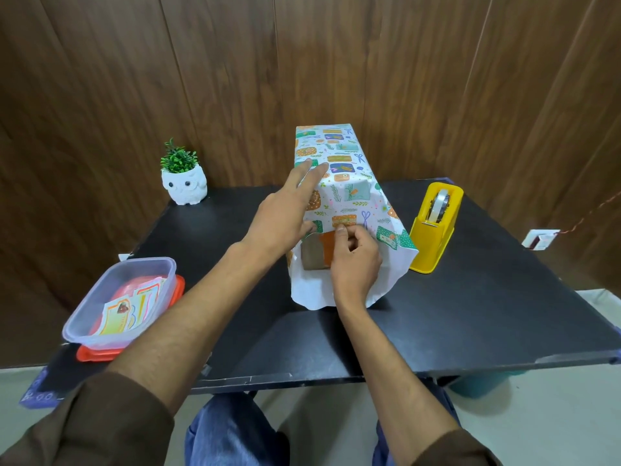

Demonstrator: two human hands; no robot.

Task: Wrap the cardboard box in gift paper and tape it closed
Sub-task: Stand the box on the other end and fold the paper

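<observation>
A long cardboard box (311,258) lies on the black table (470,314) with patterned gift paper (349,169) draped over its top and sides. Its near end shows under the paper's edge. My left hand (285,213) lies flat on the paper's upper left side, fingers straight. With thumb and curled fingers, my right hand (353,257) pinches the paper's near edge in front of the box's end. White underside of the paper (309,290) hangs down to the table.
A yellow tape dispenser (435,227) stands just right of the box. A clear plastic tub with cards (122,304) sits on an orange lid at the near left. A white owl pot with a plant (184,183) is at the back left. A wooden wall is behind.
</observation>
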